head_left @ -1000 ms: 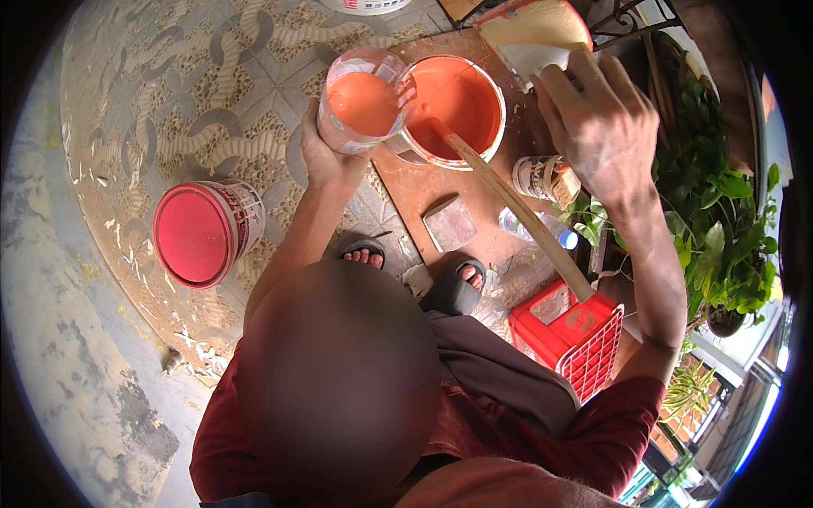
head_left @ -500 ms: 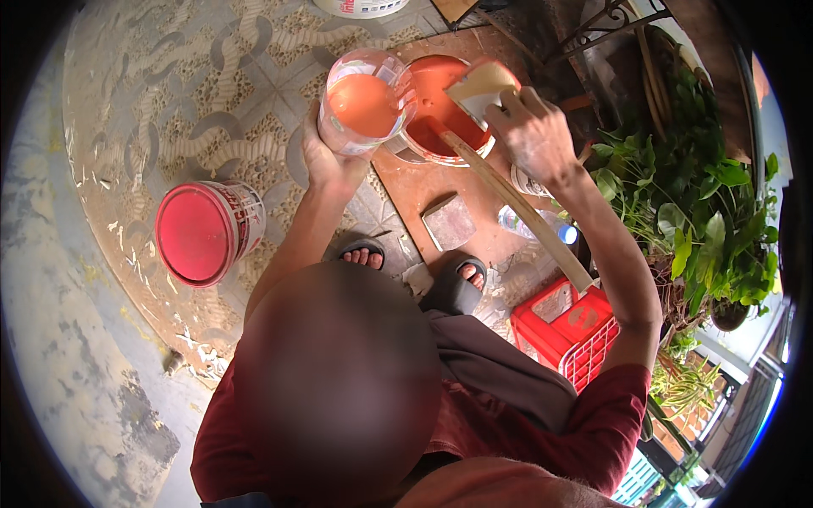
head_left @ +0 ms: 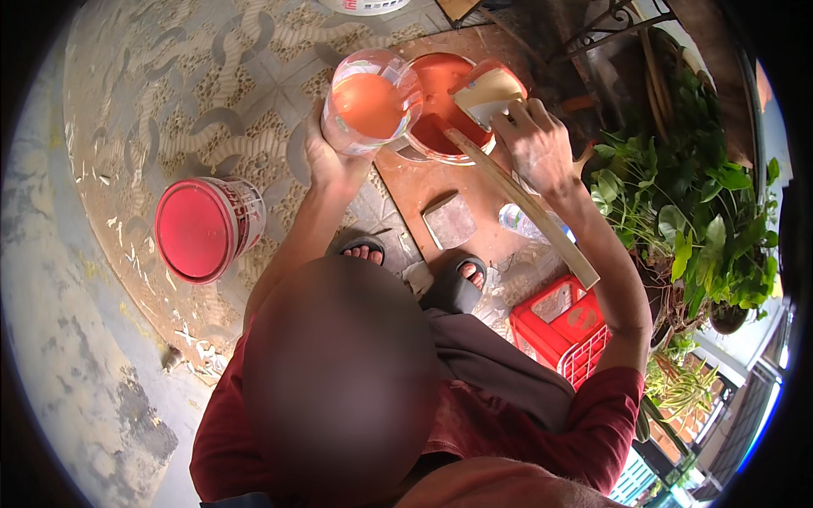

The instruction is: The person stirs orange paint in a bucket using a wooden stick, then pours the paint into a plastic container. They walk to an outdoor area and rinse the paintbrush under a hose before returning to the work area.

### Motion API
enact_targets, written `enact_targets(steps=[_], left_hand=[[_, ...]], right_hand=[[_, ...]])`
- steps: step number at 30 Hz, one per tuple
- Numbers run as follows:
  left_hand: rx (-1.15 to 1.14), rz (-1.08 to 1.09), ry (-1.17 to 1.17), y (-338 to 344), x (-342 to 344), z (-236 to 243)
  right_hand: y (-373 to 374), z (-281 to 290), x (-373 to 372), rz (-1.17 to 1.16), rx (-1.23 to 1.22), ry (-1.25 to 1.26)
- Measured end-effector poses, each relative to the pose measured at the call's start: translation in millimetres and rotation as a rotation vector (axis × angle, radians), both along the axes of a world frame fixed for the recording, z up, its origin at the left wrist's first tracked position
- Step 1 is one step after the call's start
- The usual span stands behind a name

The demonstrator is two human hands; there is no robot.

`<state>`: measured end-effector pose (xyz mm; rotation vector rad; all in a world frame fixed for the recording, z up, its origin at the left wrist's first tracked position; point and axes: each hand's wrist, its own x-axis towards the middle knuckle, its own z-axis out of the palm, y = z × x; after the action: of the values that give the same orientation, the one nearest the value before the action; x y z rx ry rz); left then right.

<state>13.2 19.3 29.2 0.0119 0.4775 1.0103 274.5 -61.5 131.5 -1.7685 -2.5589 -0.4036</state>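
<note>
My left hand (head_left: pixel 333 157) is closed round the side of a clear plastic tub (head_left: pixel 349 135), which is partly filled with orange paint (head_left: pixel 369 105). Just right of it, a larger bucket (head_left: pixel 447 158) of deeper orange paint stands on a brown board. My right hand (head_left: pixel 539 144) grips the edge of a small cream-coloured container (head_left: pixel 489 91) with an orange-smeared rim, tilted over the bucket's right side. A long wooden stick (head_left: pixel 533 210) leans out of the bucket, passing below my right hand toward my right forearm.
A pail with a red lid (head_left: pixel 195 230) stands on the patterned tiles at left. Near my feet lie a square tile piece (head_left: pixel 450 222) and a plastic bottle (head_left: pixel 532 222). A red plastic crate (head_left: pixel 555 317) sits at right, with leafy plants (head_left: pixel 677 195) beyond my right arm.
My right hand and the small container have moved slightly right and down. The clear tub has shifted a little to the right, and the stick's free end has moved slightly.
</note>
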Motion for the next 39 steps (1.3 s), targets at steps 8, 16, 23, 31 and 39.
enact_targets(steps=[8, 16, 23, 31, 39], left_hand=[[-0.032, 0.01, -0.016, 2, 0, -1], [-0.032, 0.004, -0.041, 1, -1, 0], [0.0, 0.015, -0.055, 1, -3, -2], [0.002, 0.002, -0.044, 0, 1, 2], [-0.014, 0.002, -0.087, -2, 1, 0]], right_hand=[[-3, -4, 15, 0.013, 0.031, -0.056], [1, -2, 6, 0.032, 0.04, -0.046], [1, 11, -7, -0.046, 0.123, 0.051], [-1, 3, -2, -0.02, 0.115, 0.05], [-5, -3, 2, -0.041, 0.101, 0.028]])
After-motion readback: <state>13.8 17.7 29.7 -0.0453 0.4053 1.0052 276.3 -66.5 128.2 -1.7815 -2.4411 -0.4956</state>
